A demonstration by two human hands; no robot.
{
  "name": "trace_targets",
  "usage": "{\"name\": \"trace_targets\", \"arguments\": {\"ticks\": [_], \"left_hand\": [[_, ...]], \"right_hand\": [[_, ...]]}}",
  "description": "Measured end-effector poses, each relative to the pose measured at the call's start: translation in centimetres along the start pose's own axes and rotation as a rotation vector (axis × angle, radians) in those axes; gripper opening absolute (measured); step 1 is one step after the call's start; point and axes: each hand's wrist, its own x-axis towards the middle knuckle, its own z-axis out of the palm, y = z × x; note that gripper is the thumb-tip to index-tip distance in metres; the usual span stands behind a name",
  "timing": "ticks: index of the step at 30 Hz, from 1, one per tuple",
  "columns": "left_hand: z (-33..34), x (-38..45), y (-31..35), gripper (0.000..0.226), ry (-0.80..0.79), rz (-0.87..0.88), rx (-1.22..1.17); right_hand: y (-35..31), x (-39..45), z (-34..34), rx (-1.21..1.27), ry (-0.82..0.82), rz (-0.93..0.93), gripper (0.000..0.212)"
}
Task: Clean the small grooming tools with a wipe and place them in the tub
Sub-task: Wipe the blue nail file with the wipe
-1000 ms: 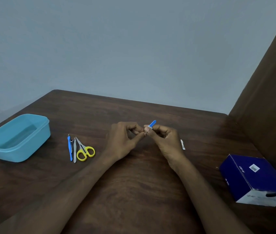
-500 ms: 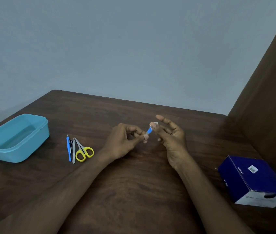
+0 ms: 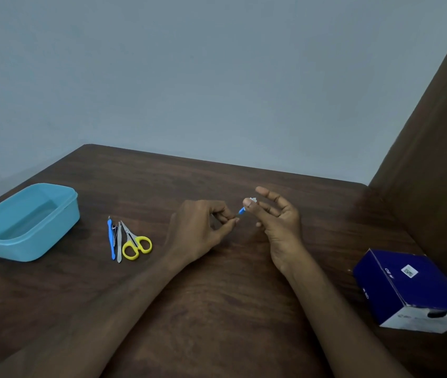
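Observation:
My left hand (image 3: pixel 203 230) pinches the near end of a small blue tool (image 3: pixel 241 211) over the middle of the table. My right hand (image 3: pixel 277 216) holds a small white wipe (image 3: pixel 252 199) between thumb and forefinger around the tool's far end, its other fingers spread. On the table to the left lie a blue-handled tool (image 3: pixel 111 238), a small nail clipper (image 3: pixel 115 230), metal tweezers (image 3: pixel 119 245) and yellow-handled scissors (image 3: pixel 135 242), side by side. The light blue tub (image 3: pixel 39 242) stands at the far left.
A dark blue box (image 3: pixel 408 290) lies on the brown wooden table (image 3: pixel 216 309) at the right, near a brown panel (image 3: pixel 435 159) that rises along the right side. A grey wall runs behind the table.
My right hand has opened its outer fingers and slid the wipe along the blue tool toward its far end. The left hand has kept its pinch and shifted slightly.

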Motion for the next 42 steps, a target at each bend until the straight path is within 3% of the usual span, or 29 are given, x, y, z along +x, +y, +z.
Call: {"name": "trace_targets", "arguments": {"ticks": [3, 7, 14, 18, 24, 28, 35, 42], "left_hand": [[0.0, 0.0, 0.1, 0.013, 0.01, 0.023, -0.004], [0.0, 0.4, 0.1, 0.008, -0.081, 0.006, -0.332], [-0.5, 0.9, -0.1, 0.019, -0.232, -0.077, -0.611], [-0.6, 0.9, 0.1, 0.021, -0.297, -0.114, -0.694], [-0.5, 0.7, 0.2, 0.016, -0.296, -0.133, -0.653], [-0.2, 0.7, -0.1, 0.012, -0.22, -0.092, -0.519], [-0.1, 0.7, -0.3, 0.013, -0.174, -0.067, -0.501], [0.5, 0.9, -0.8, 0.01, -0.165, -0.118, -0.495]], "right_hand": [[-0.2, 0.0, -0.1, 0.017, -0.016, 0.017, 0.043], [-0.5, -0.1, -0.3, 0.033, -0.05, -0.008, 0.042], [-0.4, -0.4, 0.0, -0.077, -0.19, -0.017, 0.041], [-0.6, -0.3, -0.2, 0.032, -0.169, 0.029, 0.043], [-0.7, 0.0, -0.5, 0.173, -0.047, 0.047, 0.04], [-0.3, 0.3, -0.7, 0.028, 0.022, -0.03, 0.039], [0.1, 0.1, -0.4, -0.111, -0.095, -0.052, 0.039], [0.4, 1.4, -1.0, 0.236, 0.124, -0.017, 0.035]]}}
